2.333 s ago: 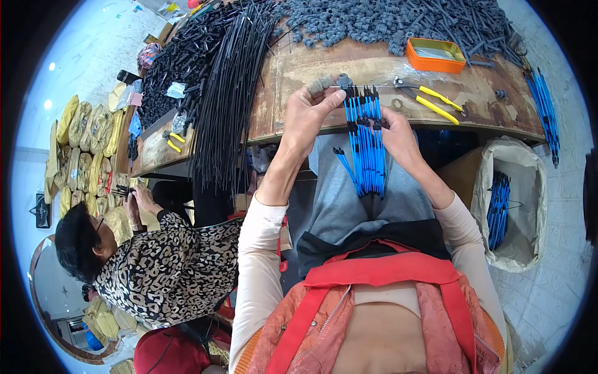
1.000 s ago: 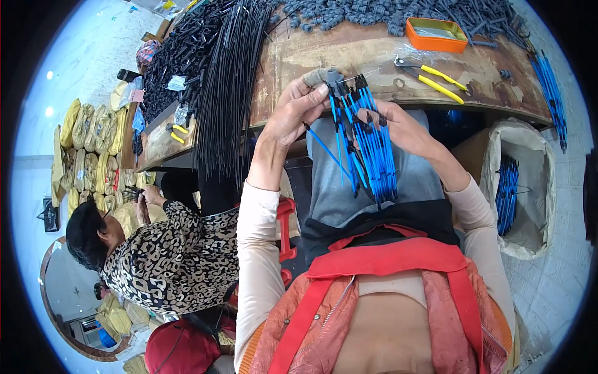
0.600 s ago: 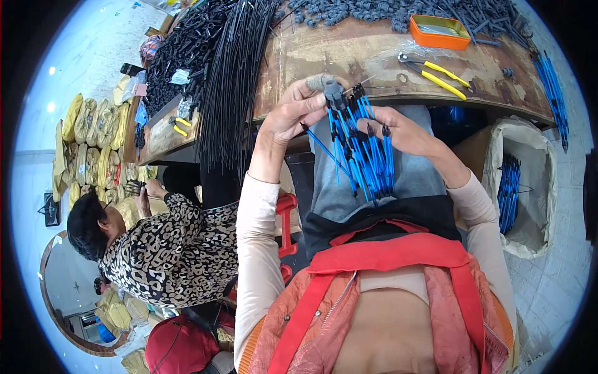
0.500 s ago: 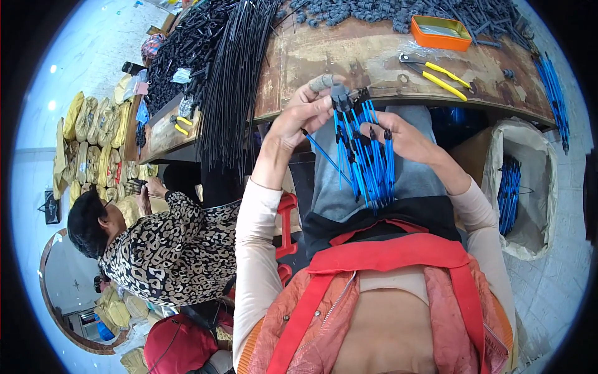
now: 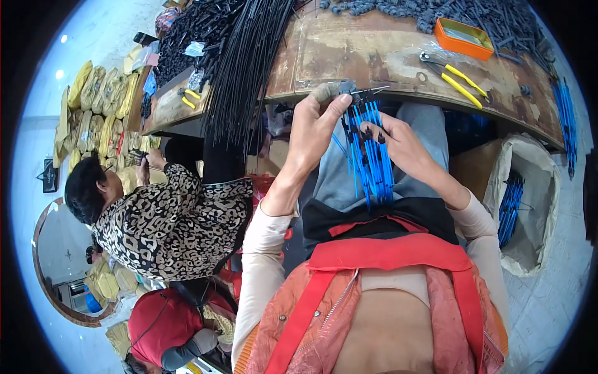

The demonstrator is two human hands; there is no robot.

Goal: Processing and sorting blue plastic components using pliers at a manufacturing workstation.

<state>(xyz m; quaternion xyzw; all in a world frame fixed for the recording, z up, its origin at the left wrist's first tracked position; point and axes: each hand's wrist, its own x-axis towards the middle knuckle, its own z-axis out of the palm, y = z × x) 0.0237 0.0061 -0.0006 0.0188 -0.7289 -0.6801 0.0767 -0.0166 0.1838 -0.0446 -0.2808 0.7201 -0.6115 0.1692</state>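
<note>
Over my lap hangs a bundle of thin blue rods (image 5: pixel 369 165) with black joints, held upright near the table's edge. My left hand (image 5: pixel 314 128) is closed at its upper end, thumb and fingers pinching a grey plastic fitting (image 5: pixel 346 87). Beside that fitting, black rod ends (image 5: pixel 366 96) and a thin light-coloured pin or wire stick out to the right. My right hand (image 5: pixel 403 148) is closed around the bundle's right side, its fingers partly hidden among the rods. Some black tips show by its thumb.
The wooden table (image 5: pixel 349 53) carries yellow-handled pliers (image 5: pixel 460 81), an orange tin (image 5: pixel 464 38), grey fittings (image 5: pixel 398 7) and long black rods (image 5: pixel 246 75). A lined bin (image 5: pixel 541 206) at right holds blue rod bundles. Another person (image 5: pixel 168 218) works at left.
My view has shifted, so the table sits lower and further right. A blue rod that stuck out to the left now lies closer to the bundle. Both hands keep hold.
</note>
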